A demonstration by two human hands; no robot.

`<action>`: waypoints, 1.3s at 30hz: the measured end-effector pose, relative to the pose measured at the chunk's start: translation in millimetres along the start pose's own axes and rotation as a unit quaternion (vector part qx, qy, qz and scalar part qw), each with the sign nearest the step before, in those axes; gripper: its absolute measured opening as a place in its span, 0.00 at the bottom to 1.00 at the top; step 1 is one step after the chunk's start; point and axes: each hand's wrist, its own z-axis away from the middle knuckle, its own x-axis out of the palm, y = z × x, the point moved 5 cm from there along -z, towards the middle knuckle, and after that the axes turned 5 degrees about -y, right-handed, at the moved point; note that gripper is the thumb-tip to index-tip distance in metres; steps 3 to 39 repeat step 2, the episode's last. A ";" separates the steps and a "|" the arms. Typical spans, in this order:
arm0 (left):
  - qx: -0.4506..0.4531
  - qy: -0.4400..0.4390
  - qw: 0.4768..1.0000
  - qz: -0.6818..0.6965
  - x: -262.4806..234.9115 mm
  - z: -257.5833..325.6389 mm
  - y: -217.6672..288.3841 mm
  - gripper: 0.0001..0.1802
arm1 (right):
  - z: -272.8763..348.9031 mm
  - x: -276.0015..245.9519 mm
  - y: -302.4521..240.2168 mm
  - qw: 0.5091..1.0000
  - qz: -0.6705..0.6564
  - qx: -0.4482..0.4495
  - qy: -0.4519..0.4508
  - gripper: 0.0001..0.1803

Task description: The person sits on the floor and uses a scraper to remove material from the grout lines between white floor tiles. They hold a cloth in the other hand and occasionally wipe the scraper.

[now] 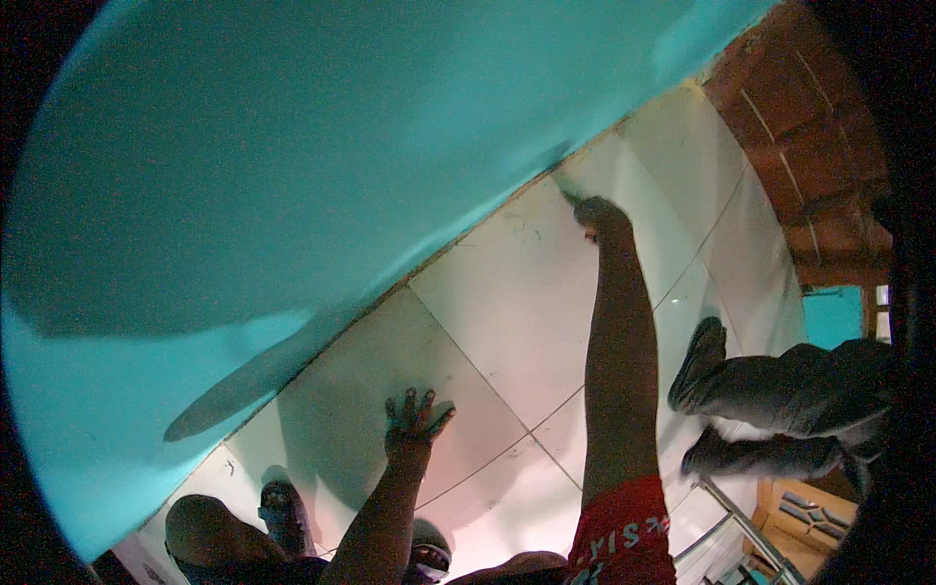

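Turquoise painted wall fills the upper left, meeting the glossy white tiled floor. The right hand is closed at the wall's base edge; its contents are unclear. The left hand presses the floor, fingers spread.

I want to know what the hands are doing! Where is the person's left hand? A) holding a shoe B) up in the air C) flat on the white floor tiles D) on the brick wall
C: the left hand lies with fingers spread on the white tiled floor, near the turquoise wall.
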 end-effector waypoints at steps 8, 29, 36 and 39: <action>-0.011 -0.066 0.998 0.005 0.9 -2.0 0.7 0.77 | -6.0 0.0 4.6 0.990 -0.127 -0.058 0.004 0.15; -0.011 -0.066 0.998 0.005 0.9 -2.0 0.7 0.77 | -6.0 0.0 4.6 0.990 -0.127 -0.058 0.004 0.15; -0.011 -0.066 0.998 0.005 0.9 -2.0 0.7 0.77 | -6.0 0.0 4.6 0.990 -0.127 -0.058 0.004 0.15; -0.011 -0.066 0.998 0.005 0.9 -2.0 0.7 0.77 | -6.0 0.0 4.6 0.990 -0.127 -0.058 0.004 0.15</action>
